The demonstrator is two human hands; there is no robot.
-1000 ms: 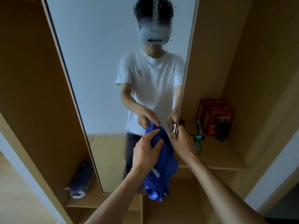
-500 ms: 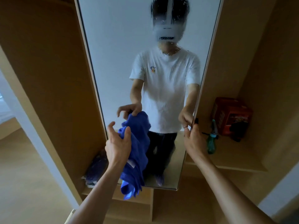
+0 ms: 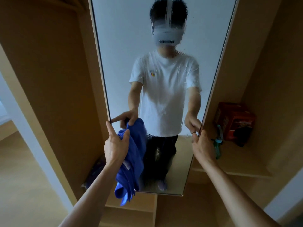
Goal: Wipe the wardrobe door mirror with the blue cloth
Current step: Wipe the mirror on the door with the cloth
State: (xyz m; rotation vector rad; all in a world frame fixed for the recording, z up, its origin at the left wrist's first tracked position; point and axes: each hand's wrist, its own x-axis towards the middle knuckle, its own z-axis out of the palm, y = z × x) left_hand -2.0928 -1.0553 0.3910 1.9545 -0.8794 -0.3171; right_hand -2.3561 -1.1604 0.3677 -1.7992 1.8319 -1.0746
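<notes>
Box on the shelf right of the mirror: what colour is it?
The box is red-orange; the head view shows it.

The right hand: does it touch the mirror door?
Touching. Head view: the right hand grips the mirror door by its right edge.

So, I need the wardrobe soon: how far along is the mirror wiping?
Done: the mirror door looks sprayed, with droplets speckling the glass. In hand: the left hand grips the blue cloth at the door's left edge, and the right hand holds the right edge. Left: all the wiping; no cleared streak shows.
</notes>
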